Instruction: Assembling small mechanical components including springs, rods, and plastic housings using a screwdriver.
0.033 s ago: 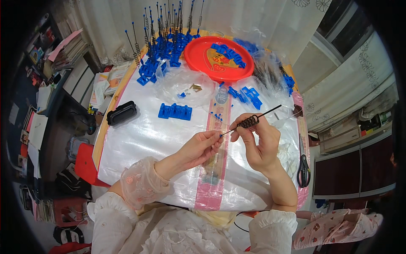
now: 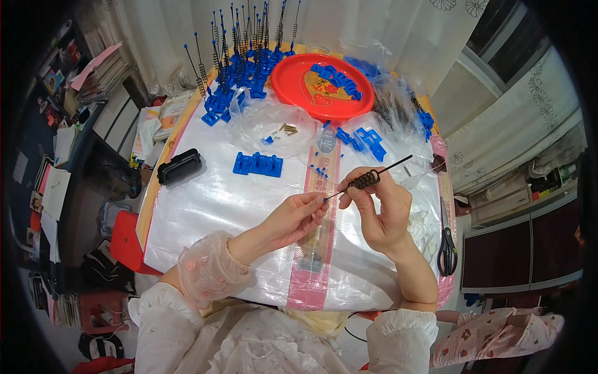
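Note:
A thin black rod with a coiled spring section (image 2: 364, 180) is held above the middle of the table, slanting up to the right. My right hand (image 2: 383, 209) is closed on it, with thumb and fingers around the coil. The rod's lower left end meets a small blue cap (image 2: 325, 200) in the pinched fingertips of my left hand (image 2: 299, 215). More tiny blue caps (image 2: 321, 172) lie scattered just beyond my hands. Farther left, a row of blue plastic clip bases (image 2: 258, 164) rests on the white sheet.
Many upright spring rods in blue bases (image 2: 243, 68) crowd the far left. A red tray (image 2: 289, 93) holds blue parts; a plastic bag (image 2: 249, 128) has brass pins on it. Black scissors (image 2: 446, 252) lie right, a black case (image 2: 179, 166) left. A person's patterned sleeve (image 2: 498, 336) shows lower right.
The free upper end of the spring rod has shifted very slightly down and left with my right hand. My left hand keeps its place.

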A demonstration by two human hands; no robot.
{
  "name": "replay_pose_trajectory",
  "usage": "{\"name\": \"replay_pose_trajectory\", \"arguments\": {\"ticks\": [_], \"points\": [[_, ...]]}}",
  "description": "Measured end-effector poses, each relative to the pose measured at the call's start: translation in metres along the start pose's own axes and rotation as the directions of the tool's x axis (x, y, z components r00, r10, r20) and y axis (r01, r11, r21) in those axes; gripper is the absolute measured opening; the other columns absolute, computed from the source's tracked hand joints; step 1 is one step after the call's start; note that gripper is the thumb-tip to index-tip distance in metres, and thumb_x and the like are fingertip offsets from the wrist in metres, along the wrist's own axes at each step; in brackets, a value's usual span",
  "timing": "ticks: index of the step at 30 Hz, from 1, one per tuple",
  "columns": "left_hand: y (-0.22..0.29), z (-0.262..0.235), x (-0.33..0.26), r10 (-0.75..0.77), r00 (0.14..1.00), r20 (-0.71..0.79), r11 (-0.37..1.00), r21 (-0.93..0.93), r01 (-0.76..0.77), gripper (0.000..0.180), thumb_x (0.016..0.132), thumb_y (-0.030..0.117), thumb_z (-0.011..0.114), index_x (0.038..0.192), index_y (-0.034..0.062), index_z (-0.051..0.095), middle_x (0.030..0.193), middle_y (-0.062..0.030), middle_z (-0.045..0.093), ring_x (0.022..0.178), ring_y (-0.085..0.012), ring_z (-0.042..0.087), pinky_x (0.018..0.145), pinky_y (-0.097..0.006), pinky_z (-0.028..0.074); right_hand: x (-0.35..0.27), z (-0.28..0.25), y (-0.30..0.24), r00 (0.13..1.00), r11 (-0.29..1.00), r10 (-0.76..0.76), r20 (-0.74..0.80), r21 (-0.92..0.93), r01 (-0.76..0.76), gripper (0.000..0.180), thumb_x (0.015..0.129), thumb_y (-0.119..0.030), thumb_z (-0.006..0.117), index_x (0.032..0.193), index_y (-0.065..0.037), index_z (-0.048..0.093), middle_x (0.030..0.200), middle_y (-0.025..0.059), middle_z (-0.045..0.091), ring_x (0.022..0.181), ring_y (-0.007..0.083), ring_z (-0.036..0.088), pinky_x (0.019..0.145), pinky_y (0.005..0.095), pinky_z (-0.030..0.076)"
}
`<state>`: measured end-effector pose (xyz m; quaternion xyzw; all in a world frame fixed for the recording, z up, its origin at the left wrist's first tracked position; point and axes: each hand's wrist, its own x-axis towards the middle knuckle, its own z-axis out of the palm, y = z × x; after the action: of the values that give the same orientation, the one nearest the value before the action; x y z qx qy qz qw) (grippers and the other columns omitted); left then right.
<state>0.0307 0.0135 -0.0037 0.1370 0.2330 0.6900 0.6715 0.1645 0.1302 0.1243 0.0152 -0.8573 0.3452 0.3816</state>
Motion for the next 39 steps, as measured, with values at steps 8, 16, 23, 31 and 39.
{"name": "replay_pose_trajectory", "arguments": {"ticks": [8, 16, 23, 31, 39], "points": [[-0.001, -0.006, 0.002, -0.019, 0.999, -0.044, 0.998, -0.061, 0.017, 0.022, 0.102, 0.024, 0.058, 0.111, 0.0038, 0.061, 0.095, 0.0018, 0.059, 0.081, -0.0022, 0.056, 0.074, -0.018, 0.049, 0.001, 0.004, 0.008, 1.0, 0.998, 0.02, 0.022, 0.055, -0.021, 0.015, 0.085, 0.011, 0.062, 0.098, 0.007, 0.057, 0.079, 0.0141, 0.066, 0.067, 0.0237, 0.071, 0.059, 0.0299, 0.055], [-0.002, -0.009, 0.004, -0.03, 0.998, -0.064, 0.989, -0.144, 0.02, 0.02, 0.101, 0.02, 0.06, 0.11, 0.0019, 0.06, 0.096, -0.0006, 0.06, 0.082, -0.0048, 0.056, 0.075, -0.017, 0.05, 0.003, 0.004, 0.016, 0.995, 0.992, 0.079, 0.06, 0.091, -0.084, 0.009, 0.091, 0.009, 0.053, 0.099, 0.008, 0.056, 0.084, 0.0146, 0.068, 0.072, 0.0217, 0.072, 0.065, 0.0298, 0.057], [-0.002, -0.012, 0.005, -0.037, 0.996, -0.086, 0.983, -0.182, 0.021, 0.02, 0.101, 0.019, 0.06, 0.112, 0.0017, 0.06, 0.098, -0.0017, 0.06, 0.082, -0.0053, 0.057, 0.076, -0.018, 0.051, 0.003, 0.009, 0.021, 0.997, 0.99, 0.074, 0.034, 0.119, -0.077, 0.013, 0.087, 0.011, 0.059, 0.1, 0.008, 0.057, 0.08, 0.0148, 0.068, 0.073, 0.0239, 0.074, 0.063, 0.03, 0.057], [-0.002, -0.012, 0.006, -0.032, 0.997, -0.072, 0.984, -0.175, 0.019, 0.02, 0.1, 0.018, 0.06, 0.111, 0.0014, 0.06, 0.097, -0.0019, 0.06, 0.083, -0.0056, 0.057, 0.076, -0.017, 0.051, 0.003, 0.009, 0.023, 0.994, 0.986, 0.107, 0.029, 0.129, -0.109, 0.011, 0.088, 0.01, 0.059, 0.099, 0.008, 0.058, 0.077, 0.0144, 0.069, 0.071, 0.0229, 0.074, 0.061, 0.0292, 0.056], [-0.002, -0.01, 0.005, -0.048, 0.994, -0.103, 0.987, -0.16, 0.031, 0.019, 0.101, 0.018, 0.06, 0.11, 0.0011, 0.059, 0.097, -0.0016, 0.059, 0.082, -0.0043, 0.057, 0.073, -0.017, 0.051, 0.003, 0.011, 0.019, 0.997, 0.992, 0.073, 0.03, 0.101, -0.076, 0.013, 0.088, 0.01, 0.06, 0.101, 0.008, 0.059, 0.08, 0.0139, 0.069, 0.069, 0.0217, 0.073, 0.061, 0.0291, 0.056]]}}
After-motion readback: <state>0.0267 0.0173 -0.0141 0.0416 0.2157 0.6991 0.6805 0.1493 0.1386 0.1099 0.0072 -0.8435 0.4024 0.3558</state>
